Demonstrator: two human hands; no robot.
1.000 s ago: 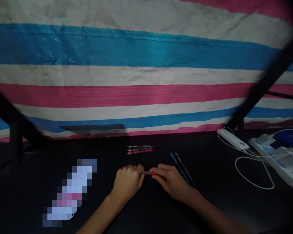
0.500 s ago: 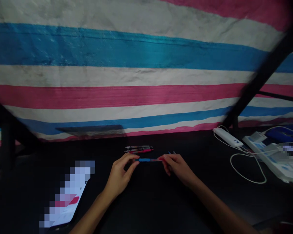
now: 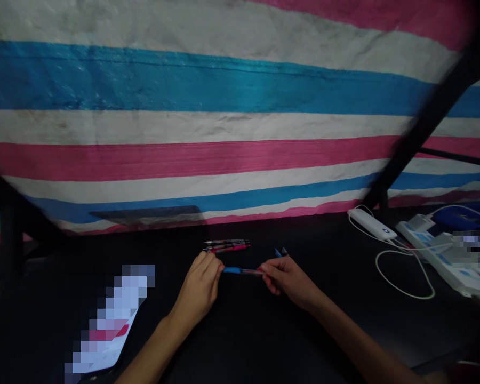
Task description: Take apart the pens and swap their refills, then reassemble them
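A pen [image 3: 240, 271] with a blue grip and a clear barrel lies crosswise between my two hands, above the black table. My left hand [image 3: 200, 280] is closed round its left end, the fingers curled over it. At the other end, my right hand [image 3: 284, 272] pinches the pen between thumb and forefinger; something red shows at those fingertips. Just beyond my left hand lie several pens, among them a red one [image 3: 234, 247]. Behind my right hand the ends of blue and dark pens [image 3: 280, 252] stick out, partly hidden.
A lit phone [image 3: 108, 325], partly blurred out, lies at the left. To the right are a white power bank [image 3: 372, 224], a looped white cable [image 3: 384, 290] and a white power strip [image 3: 448, 261]. Dark slanted posts stand on both sides before a striped sheet [image 3: 240, 160].
My left hand has gone from a fingertip pinch to a closed grip round the pen's left end. The pen sits slightly lower in view, and my right hand keeps its pinch.
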